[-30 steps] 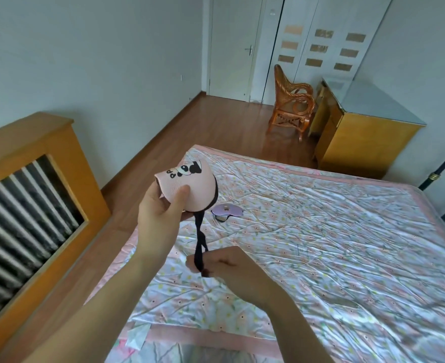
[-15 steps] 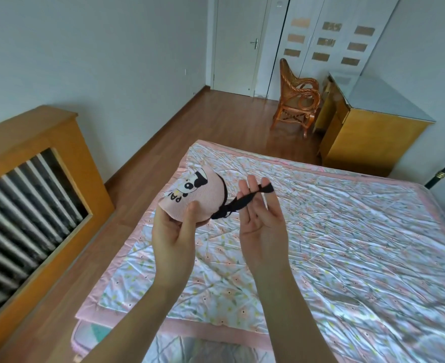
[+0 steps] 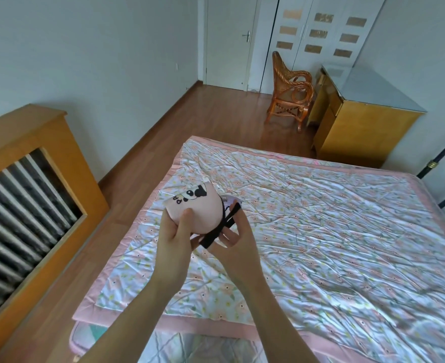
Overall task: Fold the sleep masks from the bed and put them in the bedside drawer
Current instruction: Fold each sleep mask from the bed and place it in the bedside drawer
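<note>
Both my forearms reach out over the near corner of the bed (image 3: 320,231), hands raised together above the flowered quilt. My left hand (image 3: 175,238) is turned palm toward me, fingers curled behind the folded pink mask (image 3: 197,208), thumb pressed flat on its front, so it's gripped snugly with the panda print facing up and away. My right hand (image 3: 235,241) sits just beside it, touching at the base, palm tipped inward. The black strap (image 3: 220,227) runs from the mask's right edge down across my right fingers; thumb and fingers pinch it, with the loop stretched taut and its free end poking out by my left thumb base. A sliver of a purple mask (image 3: 228,200) peeks out on the quilt, just behind my right fingertips. Off to my left stands a wooden cabinet (image 3: 40,163); a wicker chair (image 3: 290,93) sits far across the floor.
</note>
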